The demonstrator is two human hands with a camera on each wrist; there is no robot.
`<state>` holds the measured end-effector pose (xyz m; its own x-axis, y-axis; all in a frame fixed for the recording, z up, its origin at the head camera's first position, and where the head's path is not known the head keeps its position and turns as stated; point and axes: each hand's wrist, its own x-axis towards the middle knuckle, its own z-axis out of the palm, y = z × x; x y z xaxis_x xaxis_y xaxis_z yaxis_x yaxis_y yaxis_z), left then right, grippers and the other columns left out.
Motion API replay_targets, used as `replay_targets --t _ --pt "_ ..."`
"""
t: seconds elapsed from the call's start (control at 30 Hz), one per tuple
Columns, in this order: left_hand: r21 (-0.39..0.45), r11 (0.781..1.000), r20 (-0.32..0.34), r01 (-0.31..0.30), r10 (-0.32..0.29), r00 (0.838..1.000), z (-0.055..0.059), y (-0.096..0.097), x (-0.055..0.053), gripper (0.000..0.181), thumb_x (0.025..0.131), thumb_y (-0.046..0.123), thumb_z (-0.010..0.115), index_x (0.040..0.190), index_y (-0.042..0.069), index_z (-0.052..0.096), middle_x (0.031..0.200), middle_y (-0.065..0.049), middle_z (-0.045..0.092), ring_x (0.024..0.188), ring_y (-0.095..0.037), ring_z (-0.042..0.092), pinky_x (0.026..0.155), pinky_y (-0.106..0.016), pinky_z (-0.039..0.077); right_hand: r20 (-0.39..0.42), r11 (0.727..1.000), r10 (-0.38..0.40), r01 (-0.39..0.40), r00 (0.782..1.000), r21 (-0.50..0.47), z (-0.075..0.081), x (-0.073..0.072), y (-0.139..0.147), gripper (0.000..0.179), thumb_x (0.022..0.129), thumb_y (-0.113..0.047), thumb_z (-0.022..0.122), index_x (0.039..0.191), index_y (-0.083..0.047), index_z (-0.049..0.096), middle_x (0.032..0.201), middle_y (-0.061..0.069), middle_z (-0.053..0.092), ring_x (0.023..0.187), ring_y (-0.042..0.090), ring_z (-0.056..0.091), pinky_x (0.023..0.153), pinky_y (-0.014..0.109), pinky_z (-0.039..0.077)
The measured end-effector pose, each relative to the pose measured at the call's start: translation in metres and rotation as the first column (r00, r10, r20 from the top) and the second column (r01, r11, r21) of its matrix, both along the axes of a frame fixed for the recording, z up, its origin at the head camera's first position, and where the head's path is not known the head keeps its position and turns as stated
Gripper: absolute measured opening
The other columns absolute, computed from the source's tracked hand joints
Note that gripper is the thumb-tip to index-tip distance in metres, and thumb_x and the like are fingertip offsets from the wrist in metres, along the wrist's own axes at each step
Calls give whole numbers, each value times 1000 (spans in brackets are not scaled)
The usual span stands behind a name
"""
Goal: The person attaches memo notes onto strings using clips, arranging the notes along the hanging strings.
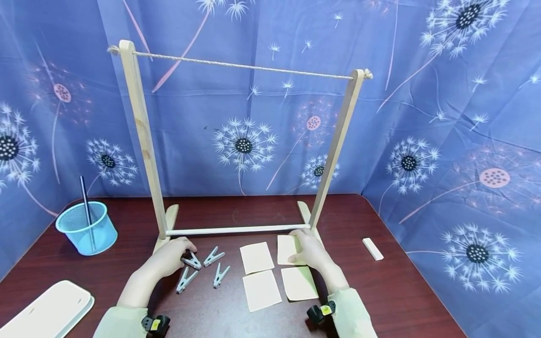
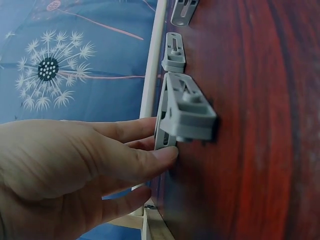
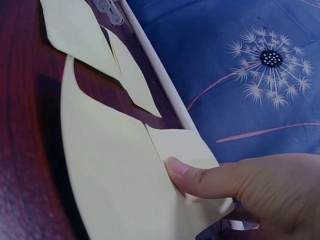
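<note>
At the left, my left hand (image 1: 171,257) pinches a grey clothespin (image 1: 193,262) between thumb and fingers; the left wrist view has the thumb (image 2: 165,154) at its end. Several more clothespins (image 1: 186,280) lie close by on the dark red table. My right hand (image 1: 313,251) grips a pale yellow sticky note (image 1: 285,249), the upper right one of several laid in two rows. In the right wrist view its thumb (image 3: 181,169) presses on the note's face, with the other fingers partly hidden beyond the edge. Another note (image 1: 299,283) lies just below that hand.
A wooden frame (image 1: 145,141) with a rope (image 1: 241,65) strung across its top stands behind the hands. To the left are a blue mesh cup (image 1: 84,230) holding a pen and a white case (image 1: 50,310). A small white block (image 1: 373,249) lies at the right.
</note>
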<state>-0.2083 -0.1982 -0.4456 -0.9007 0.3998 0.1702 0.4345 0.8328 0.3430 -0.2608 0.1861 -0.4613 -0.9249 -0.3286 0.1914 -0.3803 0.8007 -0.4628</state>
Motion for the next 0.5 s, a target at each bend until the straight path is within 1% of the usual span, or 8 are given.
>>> replay_targets --t 0.17,0.33,0.5 --pt "7 1000 -20 -1 1 1000 -3 0 0 29 67 -13 76 89 4 69 90 -5 66 81 -20 65 75 -33 53 -23 999 5 -7 1000 -54 0 -1 2 55 63 -2 89 113 -3 64 117 15 62 116 35 56 99 49 45" --pt "22 1000 -24 16 -16 1000 -2 -2 -2 27 69 -12 76 89 5 68 89 -4 65 79 -19 63 73 -32 52 -41 993 19 -23 999 -115 1 -1 4 46 67 6 83 110 -3 66 112 14 63 109 32 58 95 48 45" --pt "31 999 -14 27 -26 1000 -2 -5 -2 26 71 -11 75 89 5 67 89 -4 65 79 -19 63 72 -33 52 -21 980 39 -42 999 -194 0 -3 8 40 72 10 77 109 -3 68 111 13 64 110 32 57 94 47 45"
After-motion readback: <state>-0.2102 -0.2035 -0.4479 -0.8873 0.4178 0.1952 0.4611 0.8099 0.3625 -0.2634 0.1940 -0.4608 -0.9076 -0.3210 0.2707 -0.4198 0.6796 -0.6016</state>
